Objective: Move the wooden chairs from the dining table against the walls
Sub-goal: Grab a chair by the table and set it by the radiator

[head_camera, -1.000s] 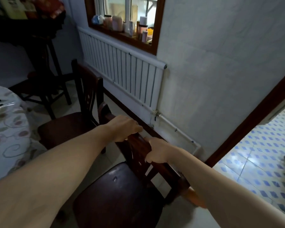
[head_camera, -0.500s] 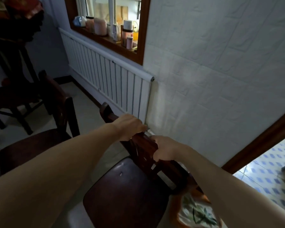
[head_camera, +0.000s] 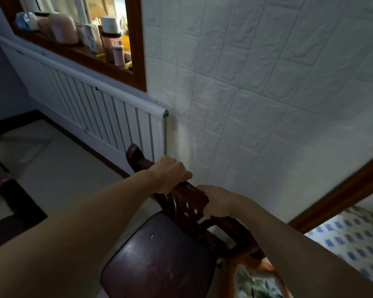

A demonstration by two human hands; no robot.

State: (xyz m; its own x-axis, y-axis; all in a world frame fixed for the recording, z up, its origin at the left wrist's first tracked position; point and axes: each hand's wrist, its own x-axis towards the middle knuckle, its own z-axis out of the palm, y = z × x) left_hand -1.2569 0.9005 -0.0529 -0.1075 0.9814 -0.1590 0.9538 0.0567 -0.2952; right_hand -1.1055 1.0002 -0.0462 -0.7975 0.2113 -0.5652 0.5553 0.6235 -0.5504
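A dark wooden chair (head_camera: 159,259) stands in front of me, its backrest toward the white textured wall (head_camera: 256,93). My left hand (head_camera: 170,173) grips the top rail of the backrest near its left end. My right hand (head_camera: 219,203) grips the same rail further right. The backrest sits close to the wall, just right of the radiator's end; whether it touches the wall I cannot tell. Part of a second dark wooden chair (head_camera: 15,216) shows at the left edge.
A white radiator (head_camera: 91,112) runs along the wall under a wood-framed window sill (head_camera: 78,52) crowded with several bottles and jars. A brown door frame (head_camera: 340,194) and blue-patterned floor tiles (head_camera: 353,244) lie to the right. Something orange with a leaf print (head_camera: 254,280) sits beneath my right arm.
The view has swung right and nearer the wall. The held chair sits closer to the wall. The second chair has slid to the left edge; the table has left the view.
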